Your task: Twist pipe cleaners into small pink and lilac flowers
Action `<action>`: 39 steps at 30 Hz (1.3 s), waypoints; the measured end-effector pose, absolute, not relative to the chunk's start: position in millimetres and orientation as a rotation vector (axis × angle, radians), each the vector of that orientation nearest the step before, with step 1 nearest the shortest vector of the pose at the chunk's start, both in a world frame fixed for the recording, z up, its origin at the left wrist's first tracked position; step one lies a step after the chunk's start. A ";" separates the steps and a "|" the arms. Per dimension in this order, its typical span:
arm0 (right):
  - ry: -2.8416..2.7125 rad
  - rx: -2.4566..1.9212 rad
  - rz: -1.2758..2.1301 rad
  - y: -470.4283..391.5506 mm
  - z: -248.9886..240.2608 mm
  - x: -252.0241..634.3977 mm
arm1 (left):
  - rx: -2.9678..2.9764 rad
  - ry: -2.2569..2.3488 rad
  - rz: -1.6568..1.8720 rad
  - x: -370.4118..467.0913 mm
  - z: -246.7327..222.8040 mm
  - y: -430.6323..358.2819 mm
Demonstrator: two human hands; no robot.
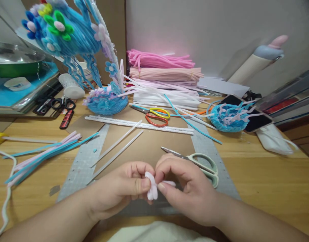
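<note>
My left hand (pixel 125 185) has its thumb and fingers clamped on a small pale fuzzy piece (pixel 152 192), held up at the near middle of the scene, over the cutting mat (pixel 134 209). My right hand (pixel 188 186) pinches thumb and forefinger at the piece's right side, where a pale end pokes out past my thumb. Just beyond my right hand lie the green-handled scissors (pixel 214 168). Two translucent sticks (pixel 119 155) rest farther off to the left, near white fuzzy stems (pixel 169 128) lying across the cardboard (pixel 129 146).
</note>
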State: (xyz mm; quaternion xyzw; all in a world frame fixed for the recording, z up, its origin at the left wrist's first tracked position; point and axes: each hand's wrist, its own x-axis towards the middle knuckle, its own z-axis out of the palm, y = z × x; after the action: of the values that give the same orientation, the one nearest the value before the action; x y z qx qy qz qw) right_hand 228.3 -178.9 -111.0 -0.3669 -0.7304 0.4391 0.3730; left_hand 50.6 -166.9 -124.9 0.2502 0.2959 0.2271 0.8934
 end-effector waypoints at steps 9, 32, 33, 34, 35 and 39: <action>-1.969 -0.838 0.975 -179.9 -115.0 229.8 | 0.485 0.597 0.444 49.7 -127.1 -166.4; -1.928 -0.832 0.940 -179.0 -120.5 224.7 | 0.499 0.619 0.455 49.6 -130.9 -166.3; -1.926 -0.837 0.947 -179.1 -120.7 224.9 | 0.499 0.619 0.459 49.6 -131.6 -166.5; -1.925 -0.846 0.952 -179.2 -120.7 225.1 | 0.502 0.621 0.466 49.8 -132.2 -166.6; -1.926 -0.855 0.958 -179.2 -120.5 225.2 | 0.504 0.624 0.477 50.0 -132.8 -166.8; -1.922 -0.878 1.004 -179.5 -118.0 225.8 | 0.508 0.635 0.496 51.1 -134.2 -167.3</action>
State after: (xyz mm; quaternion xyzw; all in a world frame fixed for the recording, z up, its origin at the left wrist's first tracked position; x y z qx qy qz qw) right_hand 225.8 -179.5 -118.0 -0.3454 -0.7563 0.3951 0.3906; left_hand 51.1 -167.3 -134.2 0.2447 0.3056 0.2388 0.8887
